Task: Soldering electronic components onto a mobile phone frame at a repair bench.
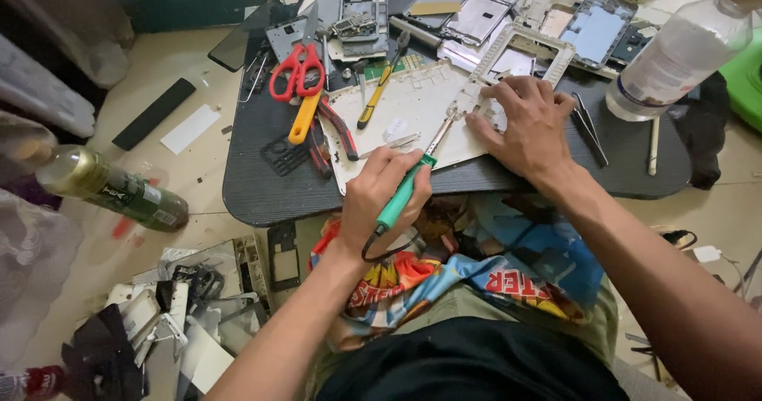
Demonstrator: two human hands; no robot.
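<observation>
Left hand (386, 191) grips green soldering iron (406, 187), tip on white panel (397, 115) on the dark tray (262, 187); right hand (530, 123) presses flat on the panel, grasping nothing. Right fingers sit near the tip, so a slip risks a burn, or the plastic melts

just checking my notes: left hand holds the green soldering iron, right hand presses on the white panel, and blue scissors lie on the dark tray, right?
Not quite: the scissors are red, not blue, as the head view shows. The rest holds: the left hand holds the green soldering iron, and the right hand presses on the white panel on the dark tray.
</observation>
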